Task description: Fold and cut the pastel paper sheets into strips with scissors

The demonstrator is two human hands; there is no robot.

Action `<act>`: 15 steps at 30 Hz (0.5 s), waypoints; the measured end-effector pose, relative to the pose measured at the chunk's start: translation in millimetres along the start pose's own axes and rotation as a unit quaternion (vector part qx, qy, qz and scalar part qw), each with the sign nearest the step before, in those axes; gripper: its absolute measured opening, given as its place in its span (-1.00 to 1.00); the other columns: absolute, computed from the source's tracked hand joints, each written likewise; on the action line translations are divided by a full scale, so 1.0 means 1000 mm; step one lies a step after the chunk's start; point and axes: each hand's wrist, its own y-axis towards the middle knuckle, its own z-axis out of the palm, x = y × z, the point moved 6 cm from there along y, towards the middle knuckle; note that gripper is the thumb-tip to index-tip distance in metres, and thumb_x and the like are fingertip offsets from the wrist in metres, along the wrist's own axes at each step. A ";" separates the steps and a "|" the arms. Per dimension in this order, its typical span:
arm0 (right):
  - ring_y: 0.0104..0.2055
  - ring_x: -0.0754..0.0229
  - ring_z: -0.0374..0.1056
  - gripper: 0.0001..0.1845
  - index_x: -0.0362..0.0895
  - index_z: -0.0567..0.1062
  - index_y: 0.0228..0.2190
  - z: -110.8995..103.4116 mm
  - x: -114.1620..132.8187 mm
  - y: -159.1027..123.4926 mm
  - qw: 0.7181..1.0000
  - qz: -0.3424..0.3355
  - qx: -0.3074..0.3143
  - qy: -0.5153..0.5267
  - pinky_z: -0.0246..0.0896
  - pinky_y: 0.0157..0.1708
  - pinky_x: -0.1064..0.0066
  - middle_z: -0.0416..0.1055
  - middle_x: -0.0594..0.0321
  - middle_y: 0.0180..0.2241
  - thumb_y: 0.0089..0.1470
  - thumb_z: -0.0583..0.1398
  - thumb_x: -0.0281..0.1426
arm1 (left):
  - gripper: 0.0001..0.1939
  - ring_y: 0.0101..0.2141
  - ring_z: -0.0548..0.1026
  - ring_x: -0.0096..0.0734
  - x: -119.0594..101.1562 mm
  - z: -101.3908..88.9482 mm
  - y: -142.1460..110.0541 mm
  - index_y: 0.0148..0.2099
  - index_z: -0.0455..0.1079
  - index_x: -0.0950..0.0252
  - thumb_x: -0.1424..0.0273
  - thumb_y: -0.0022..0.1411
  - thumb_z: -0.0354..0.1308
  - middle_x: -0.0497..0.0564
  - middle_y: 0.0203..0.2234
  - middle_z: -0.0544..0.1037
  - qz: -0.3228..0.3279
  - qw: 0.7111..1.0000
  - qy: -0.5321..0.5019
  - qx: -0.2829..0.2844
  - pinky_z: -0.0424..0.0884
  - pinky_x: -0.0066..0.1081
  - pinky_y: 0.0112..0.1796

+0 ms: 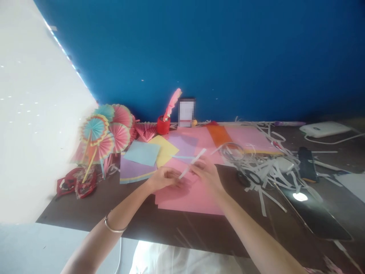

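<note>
Over the pink paper sheet (196, 199), a narrow white strip (196, 157) slants up to the right between my hands. My right hand (207, 173) is closed, its fingertips pinching the strip from the right side. My left hand (165, 178) curls its fingers at the lower end of the same strip; the exact grip is partly hidden and blurred. Just beyond my hands lie a light blue paper square (142, 153), a yellow one (165, 149) and a purple sheet (184, 144), overlapping each other.
Pleated paper fans (94, 129) stand at the left above red-framed glasses (67, 185). Behind is a red pot (163, 125). At right are tangled white strips (264, 190), black-handled scissors (249, 177), a clear tape roll (232, 151), a phone (319, 217) and a white power bank (325, 129).
</note>
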 end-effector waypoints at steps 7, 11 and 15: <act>-0.50 0.26 0.33 -0.63 -0.09 0.33 -0.38 -0.006 0.001 0.002 1.000 -0.020 -0.019 0.013 0.24 -0.43 0.39 0.39 0.37 -0.60 -0.25 0.33 -0.25 | -0.66 -0.39 0.55 -0.27 0.000 0.003 0.000 -0.34 0.47 0.44 0.23 -0.06 0.26 0.18 -0.41 0.58 -0.009 0.999 0.031 -0.001 0.49 -0.28 -0.29; -0.50 0.25 0.34 -0.63 -0.09 0.33 -0.39 -0.006 0.003 0.001 0.999 -0.022 -0.023 0.005 0.25 -0.44 0.39 0.40 0.36 -0.58 -0.25 0.33 -0.23 | -0.67 -0.41 0.55 -0.29 0.001 0.002 0.001 -0.36 0.46 0.44 0.22 -0.01 0.23 0.18 -0.44 0.58 -0.002 0.999 0.032 -0.003 0.49 -0.28 -0.31; -0.48 0.23 0.36 -0.60 -0.09 0.32 -0.37 -0.004 0.001 0.000 1.000 -0.022 -0.019 -0.002 0.29 -0.41 0.36 0.42 0.33 -0.55 -0.24 0.32 -0.20 | -0.73 -0.41 0.55 -0.29 0.002 0.001 0.002 -0.37 0.45 0.44 0.27 0.02 0.20 0.18 -0.44 0.58 0.005 0.999 0.038 -0.004 0.49 -0.28 -0.32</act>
